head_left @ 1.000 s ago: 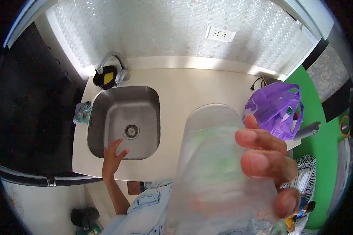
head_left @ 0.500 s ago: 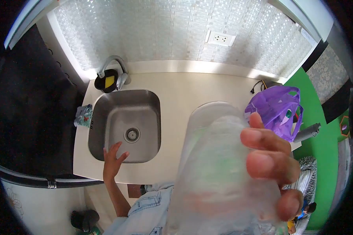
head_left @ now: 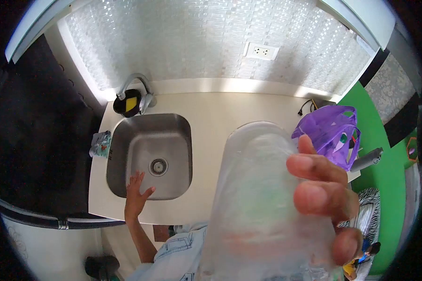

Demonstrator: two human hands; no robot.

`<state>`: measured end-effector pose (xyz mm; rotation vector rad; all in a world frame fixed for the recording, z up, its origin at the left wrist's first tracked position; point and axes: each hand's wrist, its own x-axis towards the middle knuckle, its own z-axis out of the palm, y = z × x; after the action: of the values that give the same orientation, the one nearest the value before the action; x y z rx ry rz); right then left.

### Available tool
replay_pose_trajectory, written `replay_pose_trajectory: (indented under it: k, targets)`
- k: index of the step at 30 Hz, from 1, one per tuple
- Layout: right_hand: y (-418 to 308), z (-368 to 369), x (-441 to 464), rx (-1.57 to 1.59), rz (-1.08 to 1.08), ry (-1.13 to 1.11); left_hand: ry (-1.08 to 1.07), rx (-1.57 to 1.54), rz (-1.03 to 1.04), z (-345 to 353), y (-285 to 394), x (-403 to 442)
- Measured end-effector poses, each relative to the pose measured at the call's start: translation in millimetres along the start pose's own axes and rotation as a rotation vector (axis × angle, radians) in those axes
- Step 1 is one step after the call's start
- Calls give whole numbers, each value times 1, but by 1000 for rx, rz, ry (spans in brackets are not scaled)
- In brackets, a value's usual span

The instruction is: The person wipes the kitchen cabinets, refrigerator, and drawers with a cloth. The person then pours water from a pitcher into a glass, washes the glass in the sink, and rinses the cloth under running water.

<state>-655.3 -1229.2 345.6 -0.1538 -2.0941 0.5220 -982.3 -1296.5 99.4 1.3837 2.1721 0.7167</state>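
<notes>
A large translucent container (head_left: 258,201), cloudy with faint green and reddish patches, fills the lower middle of the view close to the camera. The fingers of my right hand (head_left: 326,196) wrap round its right side. My left hand (head_left: 137,195) is at the front edge of the steel sink (head_left: 173,126), its fingers spread and nothing in them. Behind the sink stands a curved faucet (head_left: 143,89), beside a black bowl (head_left: 122,107) with a yellow sponge (head_left: 131,103) in it.
A purple plastic bag (head_left: 328,131) lies at the counter's right end, near a black cord (head_left: 305,107) and a grey rolled object (head_left: 366,159). A small patterned packet (head_left: 100,144) is left of the sink. People are partly visible at the lower right (head_left: 361,260).
The sink and counter have shifted slightly down in view. Inside the container, the cloudy patches look different. My right hand still grips it, and my left fingers remain spread.
</notes>
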Motion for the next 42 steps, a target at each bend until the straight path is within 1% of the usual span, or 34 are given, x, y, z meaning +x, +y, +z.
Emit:
replay_pose_trajectory:
  k: [7, 22, 28, 31, 34, 40, 42]
  targets:
    - [-3, -2, 3, -5, 1, -9, -2, 26, -9, -2, 4, -1]
    - [-10, -4, 8, -17, 4, -18, 20, 4, 40, 3, -7, 1]
    - [-12, -4, 12, -20, 11, -22, 7, 15, 8, 3, -5, 0]
    - [-12, -3, 12, -22, 15, -31, -8, 17, -14, -3, 7, -2]
    - [-11, -3, 12, -26, 18, -36, 19, 12, 39, 3, -6, -1]
    - [-10, -4, 14, -33, 24, -32, -1, 0, 8, 0, -1, -2]
    - [-10, -5, 14, -35, 23, -30, 15, 3, 30, 1, -2, -2]
